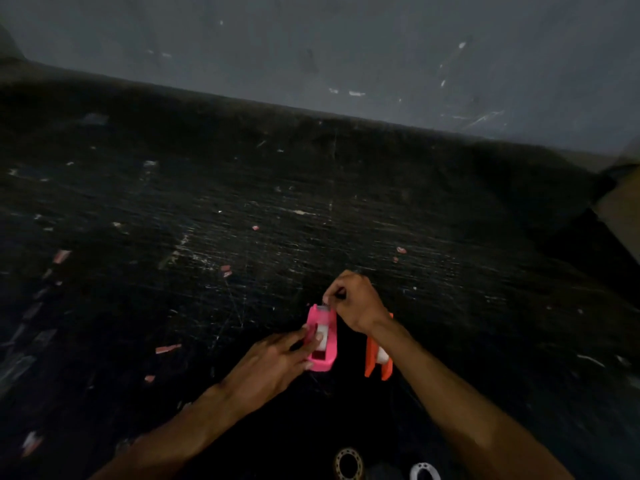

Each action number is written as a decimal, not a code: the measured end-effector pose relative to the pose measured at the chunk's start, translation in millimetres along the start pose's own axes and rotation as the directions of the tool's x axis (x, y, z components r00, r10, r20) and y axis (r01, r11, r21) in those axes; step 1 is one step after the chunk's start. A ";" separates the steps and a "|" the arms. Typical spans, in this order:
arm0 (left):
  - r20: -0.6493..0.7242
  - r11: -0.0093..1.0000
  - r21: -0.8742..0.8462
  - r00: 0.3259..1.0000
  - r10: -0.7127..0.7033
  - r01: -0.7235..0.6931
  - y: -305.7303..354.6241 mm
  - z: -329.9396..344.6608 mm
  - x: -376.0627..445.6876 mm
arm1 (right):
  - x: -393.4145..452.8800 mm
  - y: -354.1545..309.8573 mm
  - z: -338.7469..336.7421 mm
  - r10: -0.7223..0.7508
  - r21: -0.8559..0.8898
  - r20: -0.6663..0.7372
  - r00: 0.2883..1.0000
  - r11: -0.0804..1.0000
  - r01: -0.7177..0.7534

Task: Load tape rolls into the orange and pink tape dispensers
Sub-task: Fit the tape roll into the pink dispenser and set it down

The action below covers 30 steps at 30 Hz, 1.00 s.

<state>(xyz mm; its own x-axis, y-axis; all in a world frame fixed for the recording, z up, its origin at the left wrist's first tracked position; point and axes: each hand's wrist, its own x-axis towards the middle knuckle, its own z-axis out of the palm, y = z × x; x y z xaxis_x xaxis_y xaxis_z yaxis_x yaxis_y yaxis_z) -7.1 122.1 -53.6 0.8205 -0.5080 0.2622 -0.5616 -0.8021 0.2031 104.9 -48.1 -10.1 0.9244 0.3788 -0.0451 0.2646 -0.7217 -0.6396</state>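
Note:
A pink tape dispenser [329,344] stands on the dark scratched table [242,220] with a white tape roll [322,336] seated in it. My left hand [273,365] grips the dispenser's left side, fingers over its rim. Above the dispenser's far end, my right hand [356,301] pinches what looks like the tape's free end at the cutter. To the right stands the orange tape dispenser [372,362], partly hidden behind my right forearm, with a white roll [382,355] showing inside it.
Small pink and white scraps [168,348] lie scattered over the table. A grey wall [346,46] runs behind the table's far edge. At the bottom edge sit a ring-shaped object [348,464] and a white ring [424,471]. A brown box corner [620,209] shows at the right.

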 end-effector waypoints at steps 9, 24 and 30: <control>0.025 0.998 0.040 0.999 0.047 -0.048 -2.5 0.2 -0.1 | 44.3 6.0 -5.6 0.297 -0.046 0.385 0.874 0.952 -0.303; 0.126 0.954 -0.240 0.980 -0.152 0.178 0.2 1.9 10.1 | -10.9 -1.9 -42.6 0.263 0.155 0.117 0.958 0.948 -0.279; -0.023 0.983 -0.164 0.996 -0.082 0.077 27.2 -9.8 -3.3 | -110.2 14.6 -73.8 0.270 0.232 0.004 0.963 0.936 -0.264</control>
<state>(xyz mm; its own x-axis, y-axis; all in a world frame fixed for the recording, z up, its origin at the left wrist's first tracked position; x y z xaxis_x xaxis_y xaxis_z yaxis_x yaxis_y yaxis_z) -26.1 105.1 -39.7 0.8609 -0.4335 0.2661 -0.5068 -0.7762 0.3750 27.2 -143.2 42.1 0.9604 0.1720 -0.2190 -0.0595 -0.6416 -0.7647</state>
